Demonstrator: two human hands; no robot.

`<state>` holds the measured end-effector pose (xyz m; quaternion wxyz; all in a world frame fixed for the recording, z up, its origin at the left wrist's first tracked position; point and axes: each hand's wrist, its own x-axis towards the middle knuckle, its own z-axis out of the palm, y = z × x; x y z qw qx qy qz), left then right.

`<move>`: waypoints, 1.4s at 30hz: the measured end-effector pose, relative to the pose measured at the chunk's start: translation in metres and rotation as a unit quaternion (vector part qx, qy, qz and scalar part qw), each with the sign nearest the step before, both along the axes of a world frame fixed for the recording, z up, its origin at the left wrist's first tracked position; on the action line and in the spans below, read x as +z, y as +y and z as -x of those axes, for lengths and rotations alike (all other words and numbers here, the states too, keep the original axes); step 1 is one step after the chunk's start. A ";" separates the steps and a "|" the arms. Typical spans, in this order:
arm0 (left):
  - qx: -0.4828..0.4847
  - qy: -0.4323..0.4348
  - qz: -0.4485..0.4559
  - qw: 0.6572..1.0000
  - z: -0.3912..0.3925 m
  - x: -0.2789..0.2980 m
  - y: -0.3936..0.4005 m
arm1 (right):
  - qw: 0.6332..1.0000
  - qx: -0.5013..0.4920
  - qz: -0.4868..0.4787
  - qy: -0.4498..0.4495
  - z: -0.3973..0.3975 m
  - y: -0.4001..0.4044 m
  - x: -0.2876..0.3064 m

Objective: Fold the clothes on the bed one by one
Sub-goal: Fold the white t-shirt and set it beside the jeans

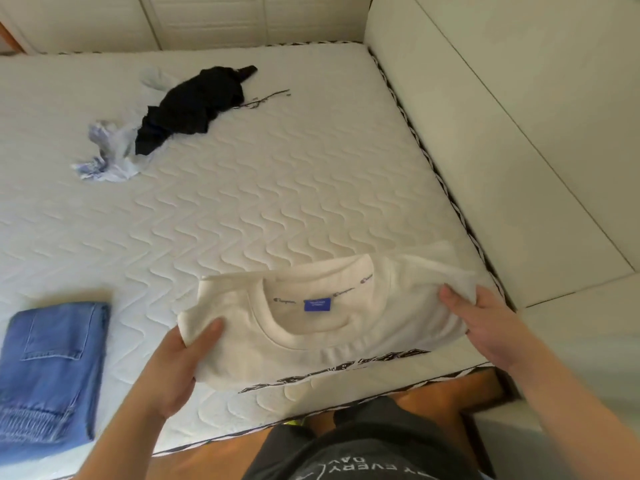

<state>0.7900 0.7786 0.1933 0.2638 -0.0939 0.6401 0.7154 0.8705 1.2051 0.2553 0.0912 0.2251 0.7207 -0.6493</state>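
Hands, left (173, 372) and right (485, 327), grip the folded cream sweatshirt (329, 337), fingers curled under each side. Probably bound beside the folded jeans (52, 368).

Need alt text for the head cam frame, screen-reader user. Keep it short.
A person's left hand and right hand grip the two sides of a folded cream sweatshirt with a blue neck label at the near edge of a white quilted mattress. Folded blue denim jeans lie to its left; a crumpled black garment and a crumpled pale blue garment lie farther back.

cream padded headboard (519, 116) runs along the right, louvered closet doors (207, 19) at the far side, wood floor (443, 396) nearest.
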 end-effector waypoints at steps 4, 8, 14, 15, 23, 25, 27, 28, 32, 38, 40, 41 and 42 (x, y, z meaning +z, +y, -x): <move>0.044 0.011 0.046 0.998 -0.034 -0.004 -0.013 | 1.000 0.028 -0.005 0.003 -0.002 -0.014 0.006; 0.083 0.014 0.075 0.994 -0.055 0.006 -0.018 | 0.998 0.055 0.010 0.003 0.009 -0.024 0.005; 0.164 0.029 0.098 0.981 -0.082 0.028 -0.021 | 0.991 0.128 -0.021 0.023 0.040 -0.036 0.004; 0.186 0.028 0.094 0.978 -0.089 0.032 -0.020 | 0.989 0.146 -0.022 0.023 0.047 -0.038 0.006; 0.373 0.029 0.131 0.918 -0.153 0.059 -0.018 | 0.955 0.294 0.035 0.027 0.101 -0.082 0.019; 0.426 0.025 0.122 0.896 -0.170 0.062 -0.023 | 0.943 0.330 0.040 0.029 0.110 -0.106 0.022; 0.478 0.024 0.099 0.872 -0.189 0.064 -0.034 | 0.929 0.366 0.040 0.027 0.116 -0.135 0.022; 0.501 0.025 0.094 0.860 -0.200 0.065 -0.041 | 0.923 0.382 0.043 0.027 0.117 -0.151 0.022; 0.564 0.020 0.083 0.821 -0.248 0.061 -0.079 | 0.891 0.451 0.051 0.033 0.118 -0.230 0.024; 0.625 0.022 0.046 0.779 -0.310 0.060 -0.152 | 0.849 0.522 0.048 0.069 0.097 -0.357 0.025; 0.627 0.029 0.047 0.777 -0.327 0.062 -0.175 | 0.841 0.533 0.053 0.074 0.088 -0.396 0.026; 0.628 0.033 0.050 0.776 -0.335 0.063 -0.186 | 0.837 0.539 0.057 0.073 0.083 -0.414 0.027; 0.632 0.038 0.048 0.773 -0.344 0.066 -0.198 | 0.833 0.545 0.062 0.072 0.078 -0.433 0.029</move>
